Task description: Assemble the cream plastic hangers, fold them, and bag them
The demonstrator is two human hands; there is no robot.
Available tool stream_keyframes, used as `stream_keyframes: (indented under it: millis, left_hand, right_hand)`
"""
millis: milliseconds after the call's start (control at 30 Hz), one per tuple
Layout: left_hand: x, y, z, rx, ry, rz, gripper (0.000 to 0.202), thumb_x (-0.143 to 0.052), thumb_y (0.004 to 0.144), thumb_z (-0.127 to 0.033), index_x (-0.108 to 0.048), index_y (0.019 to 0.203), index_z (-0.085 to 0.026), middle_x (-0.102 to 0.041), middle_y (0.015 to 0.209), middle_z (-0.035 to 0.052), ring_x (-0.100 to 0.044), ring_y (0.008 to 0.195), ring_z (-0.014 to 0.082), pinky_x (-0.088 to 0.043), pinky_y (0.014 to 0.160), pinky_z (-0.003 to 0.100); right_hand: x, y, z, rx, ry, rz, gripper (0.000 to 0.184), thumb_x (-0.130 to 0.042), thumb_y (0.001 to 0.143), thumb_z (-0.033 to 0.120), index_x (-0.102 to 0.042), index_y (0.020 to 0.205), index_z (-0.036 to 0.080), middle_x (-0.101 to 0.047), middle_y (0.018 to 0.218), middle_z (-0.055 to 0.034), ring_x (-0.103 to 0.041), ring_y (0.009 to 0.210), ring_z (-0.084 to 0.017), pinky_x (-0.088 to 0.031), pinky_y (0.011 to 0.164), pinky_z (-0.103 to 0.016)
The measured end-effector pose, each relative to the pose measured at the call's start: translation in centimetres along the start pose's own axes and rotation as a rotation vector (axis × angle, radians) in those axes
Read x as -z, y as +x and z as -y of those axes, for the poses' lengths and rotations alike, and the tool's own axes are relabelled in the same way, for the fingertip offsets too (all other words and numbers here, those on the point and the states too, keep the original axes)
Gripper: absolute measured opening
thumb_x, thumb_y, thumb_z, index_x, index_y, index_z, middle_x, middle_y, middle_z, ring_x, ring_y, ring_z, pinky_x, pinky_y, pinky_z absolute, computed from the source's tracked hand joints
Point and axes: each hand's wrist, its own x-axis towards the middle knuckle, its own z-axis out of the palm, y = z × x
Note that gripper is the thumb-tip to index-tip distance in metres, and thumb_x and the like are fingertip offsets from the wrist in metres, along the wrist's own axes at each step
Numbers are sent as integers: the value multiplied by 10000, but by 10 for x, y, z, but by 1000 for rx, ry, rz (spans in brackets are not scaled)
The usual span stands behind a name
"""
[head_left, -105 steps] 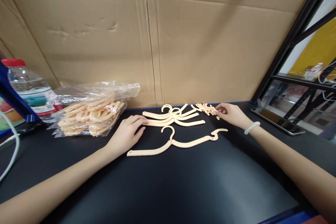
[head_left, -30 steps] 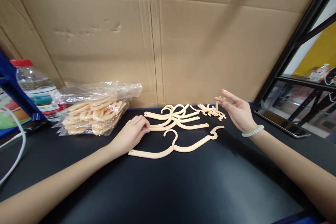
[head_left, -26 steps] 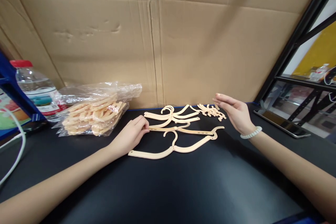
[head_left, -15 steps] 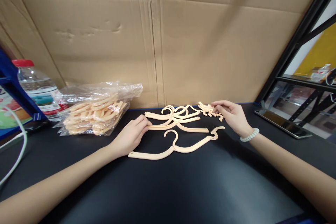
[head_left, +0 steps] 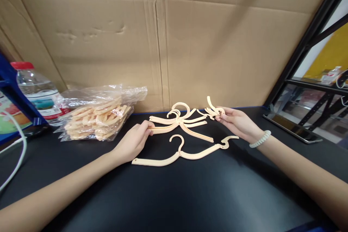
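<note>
My left hand is closed on the left arm of a cream plastic hanger, which lies at the front of a group of overlapping hangers. Pinched in my right hand is a small curved hanger piece, its thin end pointing up. More small curved pieces lie beside my right fingertips, partly hidden by them. Nearer to me a single hanger rests flat on the table, and a small hook-shaped piece touches its right end.
A clear plastic bag of hanger parts sits at the left. Behind it stand a water bottle with a red cap and a blue frame. A dark tablet-like slab lies at the right. Cardboard walls the back of the black table.
My right hand has picked up a small curved piece from the pile. The hanger under my left hand has shifted slightly, and the hook-shaped piece by the front hanger has moved right.
</note>
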Motion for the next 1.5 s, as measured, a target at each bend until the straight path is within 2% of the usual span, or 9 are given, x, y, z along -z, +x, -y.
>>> stream_keyframes:
  millis: [133,300,600,733,833,1000,1133,1300,1500]
  left_hand:
    - [1,0,-3,14,-22,-22,170,-278,978,-264,-437,948,-213,-593,810,21,-583,728,196,-451,690,322]
    - [1,0,-5,24,-41,-26,155,-286,971,-266,-427,937,-213,-605,808,25,-598,723,192,-463,676,321]
    - [1,0,-5,41,-57,-40,132,-293,964,-269,-415,957,-217,-608,815,26,-606,734,191,-474,670,323]
    - [0,0,-3,46,-57,-55,127,-287,968,-269,-402,979,-216,-603,828,28,-605,746,192,-474,680,326]
    - [-1,0,-2,45,-58,-57,129,-286,972,-272,-400,982,-214,-598,820,25,-601,742,190,-473,684,327]
    - [-1,-1,-2,40,-56,-57,132,-289,972,-270,-407,978,-212,-599,823,25,-597,740,188,-471,684,325]
    - [0,-1,-3,37,-52,-53,128,-296,968,-261,-414,977,-212,-601,820,23,-595,741,186,-469,680,321]
    - [1,0,-6,37,-41,-50,141,-293,968,-268,-422,969,-211,-606,823,27,-597,738,189,-468,671,320]
    - [1,0,-6,42,-32,-57,145,-301,962,-270,-434,956,-214,-616,821,24,-604,728,188,-468,667,317]
  right_hand:
    - [-10,-6,5,-37,-9,76,216,-784,703,350,-679,786,181,-627,886,-56,-611,883,-192,-514,897,-363]
    - [-11,-8,6,-41,-8,116,253,-836,643,326,-654,732,175,-580,812,0,-526,703,-104,-500,714,-272]
    - [-3,-8,7,-153,10,188,266,-849,624,272,-669,789,166,-655,807,-18,-660,810,-155,-524,929,-379]
    - [-1,-9,10,-184,20,260,264,-859,618,302,-667,733,162,-664,790,-18,-675,845,-173,-519,965,-402]
    - [0,-10,15,-213,37,322,244,-828,680,329,-665,754,164,-675,834,-27,-673,934,-188,-511,985,-387]
    - [-2,-14,20,-271,33,435,227,-764,770,340,-642,813,153,-682,1045,-79,-662,1038,-222,-543,929,-356]
    - [-3,-16,19,-337,45,495,246,-755,783,325,-612,879,149,-711,979,-86,-691,1006,-253,-556,897,-370]
    - [-4,-17,18,-395,26,511,245,-719,819,338,-556,866,160,-739,986,-145,-716,944,-235,-574,838,-311]
    - [-6,-17,16,-435,44,466,259,-739,794,330,-531,824,178,-748,957,-141,-735,865,-221,-594,776,-295]
